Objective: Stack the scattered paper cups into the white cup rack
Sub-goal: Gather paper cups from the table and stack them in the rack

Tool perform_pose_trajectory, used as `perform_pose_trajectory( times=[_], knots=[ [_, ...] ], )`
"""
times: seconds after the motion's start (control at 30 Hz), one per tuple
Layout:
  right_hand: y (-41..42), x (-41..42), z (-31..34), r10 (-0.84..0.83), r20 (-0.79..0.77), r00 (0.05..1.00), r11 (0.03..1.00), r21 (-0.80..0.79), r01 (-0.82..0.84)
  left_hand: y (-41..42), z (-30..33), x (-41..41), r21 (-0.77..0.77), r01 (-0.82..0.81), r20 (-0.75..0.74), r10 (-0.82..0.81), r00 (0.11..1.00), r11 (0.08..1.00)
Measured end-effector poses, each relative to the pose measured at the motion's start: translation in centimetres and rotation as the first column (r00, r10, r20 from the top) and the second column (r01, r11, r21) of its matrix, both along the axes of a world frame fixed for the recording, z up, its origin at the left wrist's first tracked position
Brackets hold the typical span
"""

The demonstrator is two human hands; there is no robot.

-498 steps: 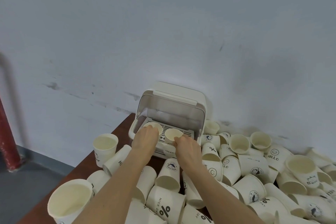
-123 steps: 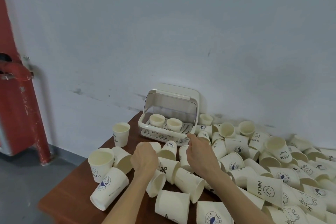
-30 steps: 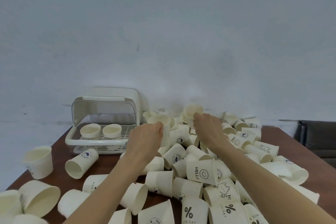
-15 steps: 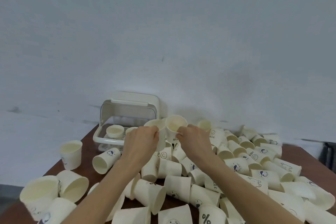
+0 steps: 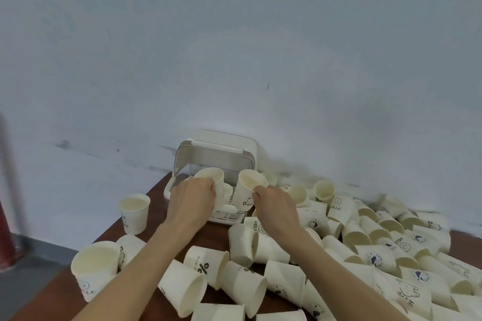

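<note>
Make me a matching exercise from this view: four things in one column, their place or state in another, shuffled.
Things:
1. left hand
2. right hand
3. white cup rack
4. % cup

States:
A. lid raised, against the wall
B. lying on its side on the table
C. holds a plain cup
D. holds a cup with a bear print

Pairs: 1-C, 2-D, 3-A, 4-B

There is 1 view, from a camera worn on the person's head, facing forward and slightly down across the brown table [image 5: 161,191] toward the pale wall [image 5: 234,47], which fills the upper half. It sits close behind the 2 forearms, which enter from the bottom edge; the white cup rack [image 5: 216,150] stands against the wall near the frame's centre.
</note>
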State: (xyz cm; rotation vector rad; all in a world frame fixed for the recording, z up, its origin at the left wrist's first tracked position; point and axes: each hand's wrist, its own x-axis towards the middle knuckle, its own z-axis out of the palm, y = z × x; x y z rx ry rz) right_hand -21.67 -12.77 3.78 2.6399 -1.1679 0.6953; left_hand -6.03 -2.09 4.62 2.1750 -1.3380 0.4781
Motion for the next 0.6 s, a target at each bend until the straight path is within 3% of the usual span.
perform_pose_trajectory(
  times=[0.3, 0.6],
  knots=[
    [-1.9, 5.7, -0.4, 0.009, 0.027, 1.0, 1.0, 0.012, -0.01, -2.9, -0.5, 6.9, -0.042, -0.077, -0.062, 0.075, 0.995, 0.996],
    [-4.5, 9.3, -3.0, -0.021, 0.009, 1.0, 0.999, 0.026, 0.021, -5.9, -3.3, 9.9, -0.017, -0.016, -0.124, 0.014, 0.992, 1.0]
  ],
)
